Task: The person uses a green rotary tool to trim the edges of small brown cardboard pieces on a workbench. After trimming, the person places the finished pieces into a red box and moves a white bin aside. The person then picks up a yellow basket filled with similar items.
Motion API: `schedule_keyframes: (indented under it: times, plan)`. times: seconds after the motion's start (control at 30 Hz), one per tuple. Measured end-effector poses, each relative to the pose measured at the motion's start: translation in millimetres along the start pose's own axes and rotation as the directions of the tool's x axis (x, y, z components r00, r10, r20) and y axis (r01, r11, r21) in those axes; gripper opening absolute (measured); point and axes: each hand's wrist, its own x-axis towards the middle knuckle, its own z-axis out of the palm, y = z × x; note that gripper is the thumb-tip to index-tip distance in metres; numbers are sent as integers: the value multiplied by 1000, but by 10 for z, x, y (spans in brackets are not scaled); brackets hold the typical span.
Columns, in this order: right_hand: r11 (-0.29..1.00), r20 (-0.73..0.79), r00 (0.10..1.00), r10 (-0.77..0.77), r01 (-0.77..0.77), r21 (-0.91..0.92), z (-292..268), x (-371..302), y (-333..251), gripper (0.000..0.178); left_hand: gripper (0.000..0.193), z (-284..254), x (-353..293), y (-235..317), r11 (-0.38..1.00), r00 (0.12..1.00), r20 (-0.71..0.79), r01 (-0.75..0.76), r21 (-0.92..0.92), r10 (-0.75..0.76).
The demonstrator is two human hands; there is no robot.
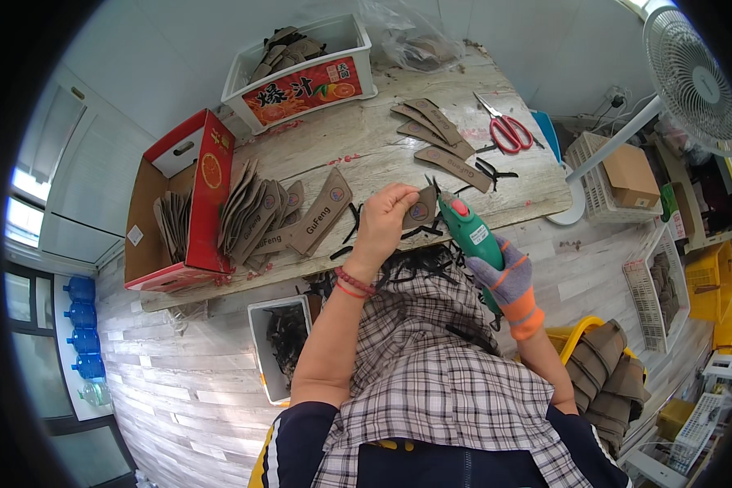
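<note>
My bare left hand (388,213), with red bracelets at the wrist, pinches a small brown fabric piece (420,210) bearing a round printed mark. In my right hand (508,281), gloved in grey and orange, is a green pair of electric scissors (473,232) with a red button. Its blades meet the right edge of the fabric piece, or nearly so; I cannot tell which. Black trimmed strips (419,272) lie across my checked apron (439,325) and along the table edge. Left of my hand, several curved brown fabric pieces (321,213) rest in overlapping stacks.
Farther back on the wooden table (366,130) are more fabric pieces (439,130) and red-handled scissors (508,132). A red carton (207,187) and a white box (301,89) hold pieces. Below stands a bin of black scraps (285,342); at right, a yellow basket (598,366) and a fan (695,81).
</note>
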Motion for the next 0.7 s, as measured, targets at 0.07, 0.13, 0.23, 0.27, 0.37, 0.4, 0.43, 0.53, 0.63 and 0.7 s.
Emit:
schedule_keyframes:
  times: [0.07,0.13,0.23,0.27,0.37,0.4,0.43,0.53,0.63,0.7]
  plan:
    - [1000,14,1000,8,-8,-17,-8,-2,-1,49,16,-59,26,3,997,998,55,-25,74,20]
    - [999,26,999,39,-39,-20,-8,-8,-16,49,16,-137,34,46,977,993,112,-64,201,42]
    - [996,-19,997,73,-71,56,-46,-42,46,48,17,-377,89,175,884,992,107,-109,455,67]
    - [997,-55,998,44,-40,65,-65,-47,98,45,17,-567,108,167,839,996,24,-83,538,83]
    - [996,-121,993,2,9,86,-124,-88,211,38,21,-639,160,78,457,935,-118,-51,888,335]
    - [996,-120,993,10,1,93,-144,-93,199,38,23,-615,189,15,260,886,-108,-14,966,451]
    - [995,-120,993,19,-7,101,-152,-99,188,37,34,-493,312,-128,292,889,-88,-52,955,448]
    - [986,-144,985,99,-78,150,-158,-124,186,41,40,157,726,-296,357,927,-136,2,934,350]
    - [986,-195,972,133,-110,124,-176,-150,115,39,42,607,989,-603,332,939,-195,96,939,282]
    - [986,-179,977,116,-91,140,-223,-159,172,39,38,744,1077,-737,467,935,-284,157,870,214]
